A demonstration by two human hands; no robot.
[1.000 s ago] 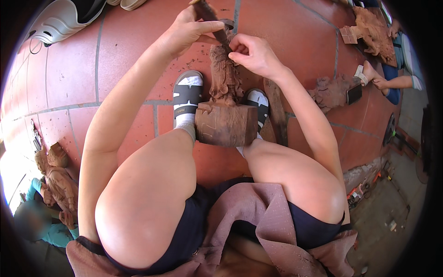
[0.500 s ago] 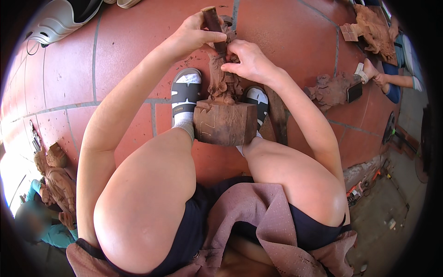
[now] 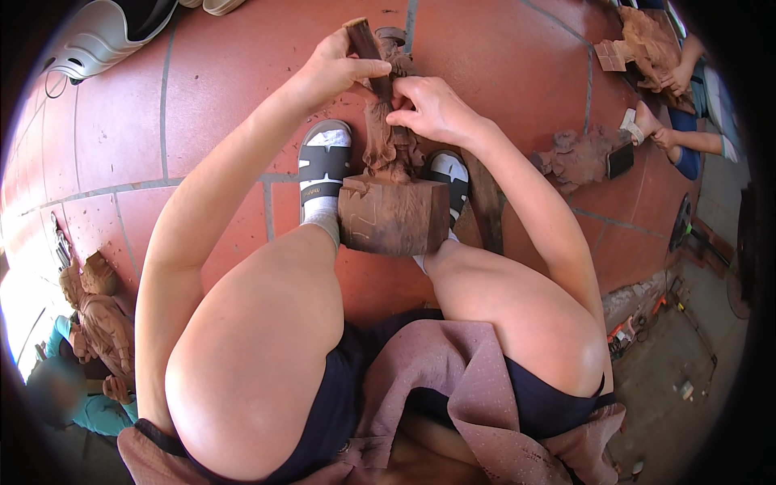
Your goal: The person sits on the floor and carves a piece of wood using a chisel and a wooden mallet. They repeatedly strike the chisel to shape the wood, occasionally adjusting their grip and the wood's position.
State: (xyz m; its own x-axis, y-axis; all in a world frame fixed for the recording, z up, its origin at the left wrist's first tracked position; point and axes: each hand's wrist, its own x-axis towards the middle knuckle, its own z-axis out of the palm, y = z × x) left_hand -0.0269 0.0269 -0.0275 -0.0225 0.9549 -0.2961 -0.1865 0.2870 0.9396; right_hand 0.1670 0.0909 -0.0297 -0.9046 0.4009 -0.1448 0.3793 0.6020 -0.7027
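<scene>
At centre, brown carved-wood statue (image 3: 378, 141): likely heavy; grip block base (image 3: 392, 217). Left hand (image 3: 338, 71) grasps brown cylindrical handle (image 3: 363, 39); right hand (image 3: 437, 110): hold unclear.

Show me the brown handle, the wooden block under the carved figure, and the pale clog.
Brown handle (image 3: 366, 44): head view, near its top end.
Wooden block (image 3: 392, 218): head view, its front face.
Pale clog (image 3: 99, 42): head view, its upper.

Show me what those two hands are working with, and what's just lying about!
Being worked with:
brown tool, gripped by the left hand
carved wooden figure on a block, the right hand close to it

Seemingly just lying about:
grey shoe, upper left
carved piece on the floor, right
</scene>
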